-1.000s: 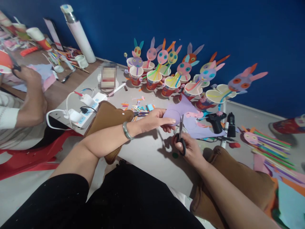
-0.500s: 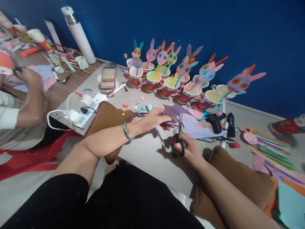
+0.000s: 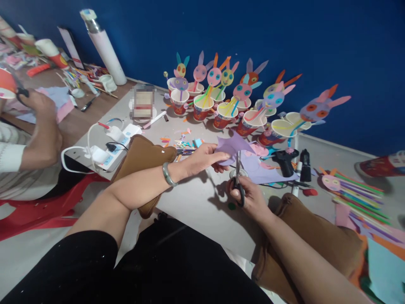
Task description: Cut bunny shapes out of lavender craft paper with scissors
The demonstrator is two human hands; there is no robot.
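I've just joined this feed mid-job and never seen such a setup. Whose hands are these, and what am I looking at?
There's no machine: these are a person's bare hands, seen by a head-worn camera looking forward and down. The left hand holds purple paper; the right hand holds scissors, blades by the paper. On the table are paper cups with rabbit-like faces, a power strip and coloured pencils or sticks. Another person's hand shows far left.

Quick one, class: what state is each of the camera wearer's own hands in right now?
Left hand: closed, pinching purple craft paper.
Right hand: closed on the handles of black-handled scissors.
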